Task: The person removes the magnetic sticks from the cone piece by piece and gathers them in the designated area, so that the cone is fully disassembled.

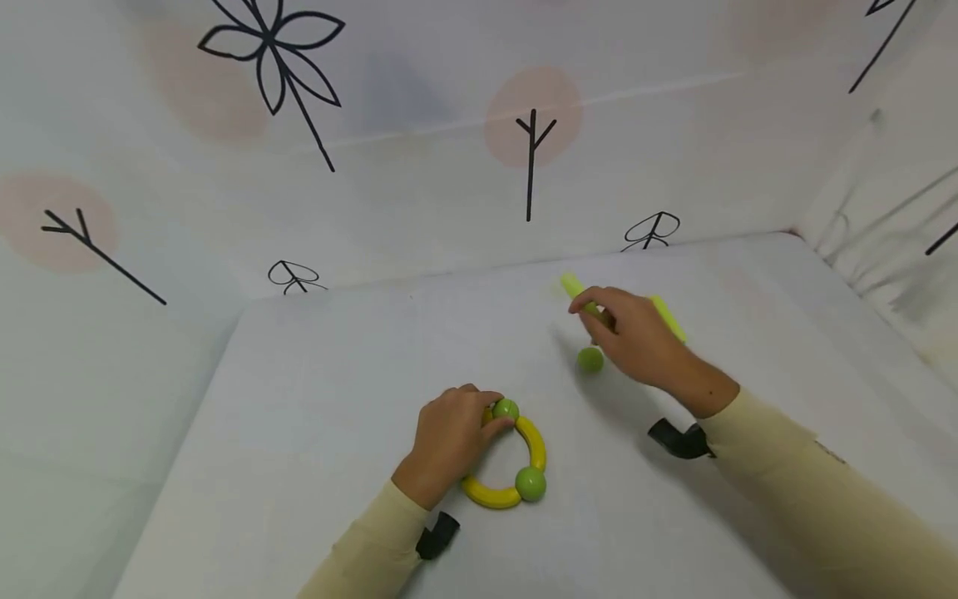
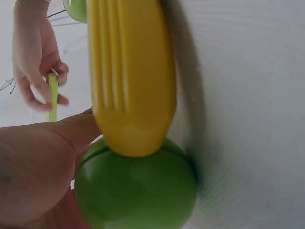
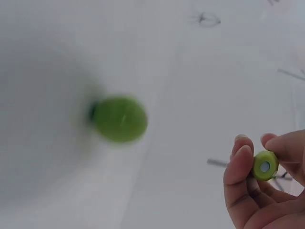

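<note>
My left hand [image 1: 447, 433] grips the top of a ring of curved yellow magnetic rods [image 1: 535, 445], thumb and forefinger about a green ball [image 1: 506, 409]. Another green ball [image 1: 530, 483] joins the yellow pieces at the ring's lower right. Close up in the left wrist view, one ribbed yellow piece [image 2: 133, 71] meets a green ball [image 2: 138, 186]. Raised to the right, my right hand [image 1: 636, 337] pinches a yellow-green magnetic rod [image 1: 572, 284], whose round end with a grey disc shows in the right wrist view. Below that hand lies a loose green ball [image 1: 590, 359].
A second yellow-green rod [image 1: 669, 319] lies on the white surface [image 1: 322, 399] behind my right hand. White cloth walls [image 1: 419, 200] with black line drawings and pale pink spots rise at the back and sides. Black straps [image 1: 437, 537] hang at both wrists.
</note>
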### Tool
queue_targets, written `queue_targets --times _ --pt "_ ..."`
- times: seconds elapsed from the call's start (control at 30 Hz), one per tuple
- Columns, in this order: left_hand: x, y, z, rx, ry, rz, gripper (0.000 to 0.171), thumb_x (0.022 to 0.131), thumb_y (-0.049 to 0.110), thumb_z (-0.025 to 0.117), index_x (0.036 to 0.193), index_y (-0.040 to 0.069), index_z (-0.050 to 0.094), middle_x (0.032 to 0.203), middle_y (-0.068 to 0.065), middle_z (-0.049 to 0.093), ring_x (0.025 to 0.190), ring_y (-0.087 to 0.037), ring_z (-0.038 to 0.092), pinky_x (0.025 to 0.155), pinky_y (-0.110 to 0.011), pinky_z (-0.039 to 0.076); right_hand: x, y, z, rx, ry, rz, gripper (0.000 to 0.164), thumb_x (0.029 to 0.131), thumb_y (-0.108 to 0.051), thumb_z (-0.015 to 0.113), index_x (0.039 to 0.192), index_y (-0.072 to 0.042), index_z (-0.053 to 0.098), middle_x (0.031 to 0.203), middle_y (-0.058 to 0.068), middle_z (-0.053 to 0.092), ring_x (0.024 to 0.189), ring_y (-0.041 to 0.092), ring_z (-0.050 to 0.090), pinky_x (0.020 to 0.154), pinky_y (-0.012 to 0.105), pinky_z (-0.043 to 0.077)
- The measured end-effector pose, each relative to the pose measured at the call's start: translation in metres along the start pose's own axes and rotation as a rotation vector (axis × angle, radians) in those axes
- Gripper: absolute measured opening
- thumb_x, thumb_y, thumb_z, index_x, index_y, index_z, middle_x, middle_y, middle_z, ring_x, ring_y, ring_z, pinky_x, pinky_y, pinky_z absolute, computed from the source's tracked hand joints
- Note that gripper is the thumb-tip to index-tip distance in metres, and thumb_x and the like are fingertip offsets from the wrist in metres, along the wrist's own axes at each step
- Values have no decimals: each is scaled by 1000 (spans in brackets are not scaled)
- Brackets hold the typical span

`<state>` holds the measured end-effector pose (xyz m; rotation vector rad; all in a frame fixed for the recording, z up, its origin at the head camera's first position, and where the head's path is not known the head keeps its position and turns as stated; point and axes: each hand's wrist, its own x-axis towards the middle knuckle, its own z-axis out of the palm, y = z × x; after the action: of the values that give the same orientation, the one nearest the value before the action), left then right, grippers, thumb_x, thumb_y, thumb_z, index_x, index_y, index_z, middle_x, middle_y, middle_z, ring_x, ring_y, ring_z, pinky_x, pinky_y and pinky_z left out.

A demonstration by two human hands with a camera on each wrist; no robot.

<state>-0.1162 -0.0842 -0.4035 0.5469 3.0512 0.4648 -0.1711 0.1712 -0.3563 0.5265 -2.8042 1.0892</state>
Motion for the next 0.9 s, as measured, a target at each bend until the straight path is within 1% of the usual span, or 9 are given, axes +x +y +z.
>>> queue_targets --times 0.07,0.13,0.2,0.27,0.37,0.53,0.73,0.9 --pt "0 0 -1 0 -5 -4 38 86 45 75 113 18 77 90 0 72 66 -8 49 51 -20 36 -3 11 -14 -36 44 7 17 103 -7 53 115 -9 64 79 8 63 63 18 56 50 27 44" --pt "0 0 -1 2 -8 -3 38 86 45 75 113 18 77 91 0 72 68 -9 50 51 -21 36 -6 23 -28 -57 60 38 17 104 -10 51 117 -7 61 79 10 65 64 18 57 50 28 43" --pt "1 1 -1 1 -11 -4 38 87 45 75 114 18 77 92 0 72 69 -9 52 51 -21 36 -8 35 -40 -74 43 103 20 105 -14 49 123 -6 55 91 16 68 69 22 61 52 29 45" --pt "0 1 -1 0 -10 -4 38 87 45 75 114 18 77 92 0 72 69 -9 52 52 -21 37 -9 47 -49 -90 17 165 25 106 -16 47 128 -4 47 107 23 67 75 26 65 56 31 48" --pt "-1 1 -1 -6 -8 -7 38 87 45 75 113 18 77 91 0 72 69 -9 52 52 -21 37 -8 62 -57 -112 -21 249 34 105 -17 47 134 -2 37 130 32 56 80 30 67 61 35 50" --pt "-2 1 -2 -13 -8 -11 39 86 45 74 113 17 77 90 -1 72 67 -9 50 52 -21 37 -8 84 -62 -142 -61 328 43 103 -19 46 139 1 32 129 36 52 70 24 65 59 36 50" --pt "-2 1 -3 -21 -14 -10 39 86 45 75 114 17 77 91 0 72 69 -9 51 53 -21 38 -8 105 -65 -182 -145 431 47 103 -19 46 140 5 33 127 38 51 65 21 61 58 34 49" --pt "-2 1 -2 -16 -12 -13 39 86 46 75 114 18 77 92 0 72 70 -9 53 54 -22 39 -6 115 -64 -198 -202 466 46 102 -17 47 140 7 35 126 37 53 65 20 62 60 33 49"
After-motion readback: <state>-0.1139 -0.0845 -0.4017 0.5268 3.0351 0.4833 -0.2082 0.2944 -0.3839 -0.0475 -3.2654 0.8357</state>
